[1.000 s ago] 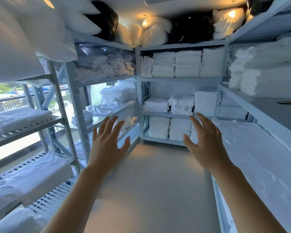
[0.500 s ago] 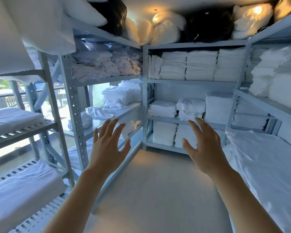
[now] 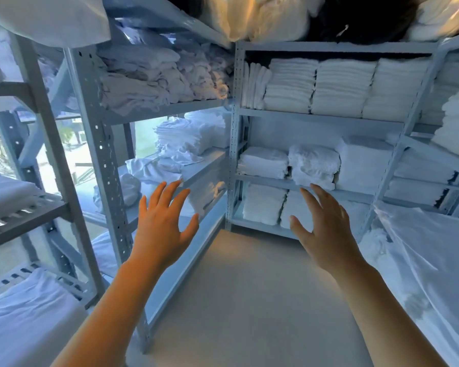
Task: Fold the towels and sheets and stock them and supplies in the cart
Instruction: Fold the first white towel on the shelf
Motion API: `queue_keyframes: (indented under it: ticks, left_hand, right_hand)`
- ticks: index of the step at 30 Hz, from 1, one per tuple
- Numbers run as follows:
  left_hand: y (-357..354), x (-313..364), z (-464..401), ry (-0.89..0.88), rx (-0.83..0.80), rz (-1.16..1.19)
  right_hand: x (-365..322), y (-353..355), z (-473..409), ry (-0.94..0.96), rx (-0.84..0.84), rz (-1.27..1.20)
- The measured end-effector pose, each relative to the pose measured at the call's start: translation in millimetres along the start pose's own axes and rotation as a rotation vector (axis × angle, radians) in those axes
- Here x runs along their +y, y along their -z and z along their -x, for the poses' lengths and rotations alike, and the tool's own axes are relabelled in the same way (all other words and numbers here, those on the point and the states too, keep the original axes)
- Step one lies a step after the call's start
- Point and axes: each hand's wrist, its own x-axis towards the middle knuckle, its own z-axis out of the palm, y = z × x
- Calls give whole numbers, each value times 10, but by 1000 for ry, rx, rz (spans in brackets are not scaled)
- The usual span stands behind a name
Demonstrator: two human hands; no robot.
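1. Both hands have moved nearer the back shelving unit (image 3: pixel 326 116); the left hand (image 3: pixel 161 229) and right hand (image 3: pixel 326 234) are spread wide, grasping nothing.
2. Below them lies bare grey floor (image 3: pixel 249 300), an open aisle between side racks.
3. On the unit's upper shelf stand three folded towel stacks (image 3: pixel 342 87); its middle shelf edge sits just beyond the right fingertips.

Worn at head height, looking forward and slightly down into a narrow storeroom corner. Close behind both raised hands, with the back shelving unit (image 3: pixel 326 181) straight ahead and the floor (image 3: pixel 249 300) below. Single wide-angle view only.
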Motion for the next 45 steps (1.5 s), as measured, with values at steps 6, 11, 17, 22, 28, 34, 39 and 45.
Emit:
queue_keyframes:
  ticks: [6,11,17,22,28,34,39,45]
  left_hand:
    - [-192,-441,-270,39,5,-7]
    - [-365,-614,-622,56,6,-28]
    - [-943,-476,-1192,32,-6,-17]
    - [-1682,-253,-1823,20,-9,-5]
    - [-2570,102,-2625,9,-63,-10]
    - [-3170,352,-3230,5,-69,-23]
    - [-3486,365,-3591,8,-73,-28]
    - [-3772,54,-3913,29,-59,-34]
  right_hand:
    - [-137,-441,-543,10,-14,-26]
    - [-116,-690,-1019,39,20,-53]
    - [378,-1002,-1559,30,21,-73]
    - [1044,-1330,-2200,14,16,-72]
    - [1873,-1700,-3004,-5,5,-104]
    - [2496,-2001,-3599,-2,-8,-128]
    - [2754,-2209,-3974,-12,-7,-143]
    - [2722,-2602,-4466,18,-15,-188]
